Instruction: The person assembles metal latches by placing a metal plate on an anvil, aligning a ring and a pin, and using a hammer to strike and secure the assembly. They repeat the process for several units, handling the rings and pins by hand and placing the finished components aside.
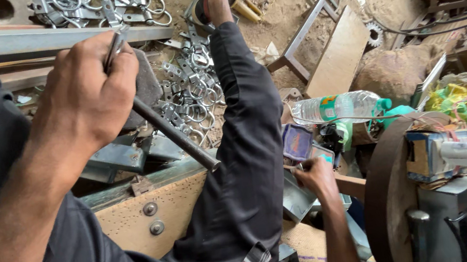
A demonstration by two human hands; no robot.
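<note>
The steel rod (170, 130) is slanting down from my left hand (84, 93), whose fingers are wrapping tight around its upper end. It's looking heavy, stiff and smooth, so I'm judging a firm grip near that end best. My right hand (316, 177) is pinching a small metal piece (294, 168).

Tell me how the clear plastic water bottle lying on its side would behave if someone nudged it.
The water bottle lies on its side and is round, so it would probably roll. Its thin clear plastic likely dents under a squeeze. How full it is cannot be told, so its weight is uncertain.
</note>
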